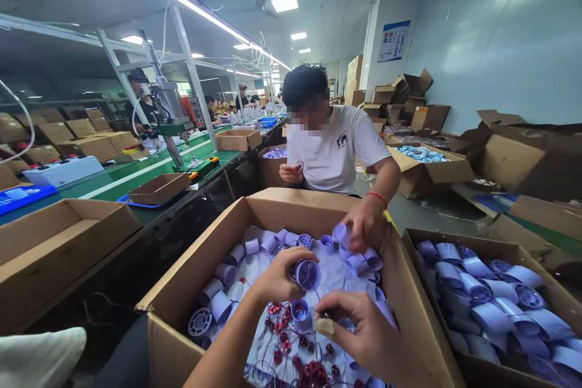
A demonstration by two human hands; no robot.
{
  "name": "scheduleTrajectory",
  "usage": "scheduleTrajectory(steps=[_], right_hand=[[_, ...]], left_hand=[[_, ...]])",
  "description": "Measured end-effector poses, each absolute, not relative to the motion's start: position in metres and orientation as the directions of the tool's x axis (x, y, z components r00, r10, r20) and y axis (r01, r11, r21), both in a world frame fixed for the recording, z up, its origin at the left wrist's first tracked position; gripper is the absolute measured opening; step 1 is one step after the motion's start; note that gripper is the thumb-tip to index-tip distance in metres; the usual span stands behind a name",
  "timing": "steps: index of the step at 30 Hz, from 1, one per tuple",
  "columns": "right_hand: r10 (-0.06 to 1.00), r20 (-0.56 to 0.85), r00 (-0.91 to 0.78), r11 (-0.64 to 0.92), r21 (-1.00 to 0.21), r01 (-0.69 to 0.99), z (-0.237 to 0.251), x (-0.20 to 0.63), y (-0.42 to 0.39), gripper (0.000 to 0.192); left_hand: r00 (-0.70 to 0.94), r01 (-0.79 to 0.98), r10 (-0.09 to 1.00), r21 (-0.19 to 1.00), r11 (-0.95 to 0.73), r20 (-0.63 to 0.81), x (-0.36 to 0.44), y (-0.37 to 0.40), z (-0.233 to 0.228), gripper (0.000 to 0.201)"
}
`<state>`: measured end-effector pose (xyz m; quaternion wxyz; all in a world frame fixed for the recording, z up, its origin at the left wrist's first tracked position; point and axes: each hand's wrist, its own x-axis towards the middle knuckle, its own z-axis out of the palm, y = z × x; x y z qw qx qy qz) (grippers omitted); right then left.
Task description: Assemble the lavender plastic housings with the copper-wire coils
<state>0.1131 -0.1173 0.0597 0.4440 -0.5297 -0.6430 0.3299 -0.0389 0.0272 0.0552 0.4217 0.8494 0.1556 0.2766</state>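
Note:
My left hand (278, 274) is wrapped around a lavender plastic cup (308, 275), its open end tilted toward me. To the right of it, my right hand (364, 321) pinches a small dark round part (325, 314) between thumb and forefinger; tan tape covers the thumb tip. A thin wire seems to run between the part and the cup. Below my hands, another lavender cup (301, 311) stands among several small red and dark parts with wires (315, 370). All this is inside a large cardboard box (191, 273) with more lavender cups along its walls.
Across the box, a co-worker (334, 145) in a white T-shirt reaches in with one hand (364, 221) at a cup. A second box of lavender cups (488, 297) stands at right. The green conveyor line (200, 176) runs along the left, with an open carton (59, 248) nearby.

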Motion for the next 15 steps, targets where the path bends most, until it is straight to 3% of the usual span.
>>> scheduleTrajectory(steps=[15], right_hand=[[0.986,0.116,-0.117,0.155,-0.894,0.42,0.0603,0.111,-0.1128,0.011]], left_hand=[[0.814,0.078,0.48,0.757,-0.648,0.326,-0.0393,0.0273,0.0546,0.051]])
